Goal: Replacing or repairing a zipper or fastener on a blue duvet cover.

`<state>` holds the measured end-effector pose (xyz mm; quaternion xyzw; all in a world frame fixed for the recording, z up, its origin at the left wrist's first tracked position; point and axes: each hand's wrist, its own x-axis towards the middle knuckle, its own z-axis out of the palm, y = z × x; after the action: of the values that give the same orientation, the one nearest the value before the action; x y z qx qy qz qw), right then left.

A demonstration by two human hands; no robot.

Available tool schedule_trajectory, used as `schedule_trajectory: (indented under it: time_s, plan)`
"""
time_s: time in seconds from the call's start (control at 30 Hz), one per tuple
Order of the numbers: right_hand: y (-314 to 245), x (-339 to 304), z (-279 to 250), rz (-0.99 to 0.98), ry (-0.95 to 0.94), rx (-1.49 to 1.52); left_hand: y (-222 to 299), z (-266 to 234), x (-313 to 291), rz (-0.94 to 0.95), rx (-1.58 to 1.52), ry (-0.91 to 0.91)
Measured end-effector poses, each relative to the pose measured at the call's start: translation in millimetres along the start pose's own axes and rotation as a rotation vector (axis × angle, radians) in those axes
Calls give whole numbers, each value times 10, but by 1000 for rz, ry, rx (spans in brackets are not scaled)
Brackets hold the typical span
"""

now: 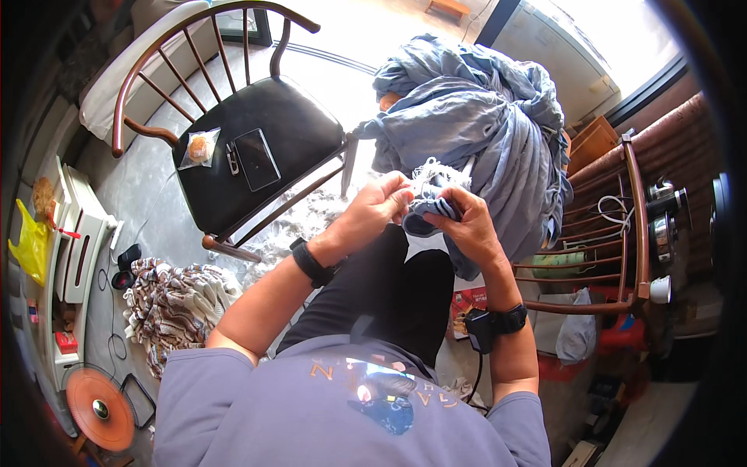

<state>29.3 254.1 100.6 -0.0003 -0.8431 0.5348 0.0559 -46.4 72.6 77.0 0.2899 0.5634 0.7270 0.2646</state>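
While your right fingers (461,201) grip the striped cloth (422,210), steady your left fingers (398,187), pinched, contents unclear, at its ten o'clock.

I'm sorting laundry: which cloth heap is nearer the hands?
The plain blue heap, just beyond the right hand; the patterned brown heap lies farther off, at left.
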Motion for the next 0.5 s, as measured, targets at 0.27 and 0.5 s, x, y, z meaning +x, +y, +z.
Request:
schedule_trajectory:
  time_s: [0.27, 0.5]
  plan:
    - [12, -33, -32, -76, -31, -97, 119, 55, 43, -70, -151, -59]
    - [-64, -2, 126, -358, 66, -349, 182, -76, -170, -127, -345, -4]
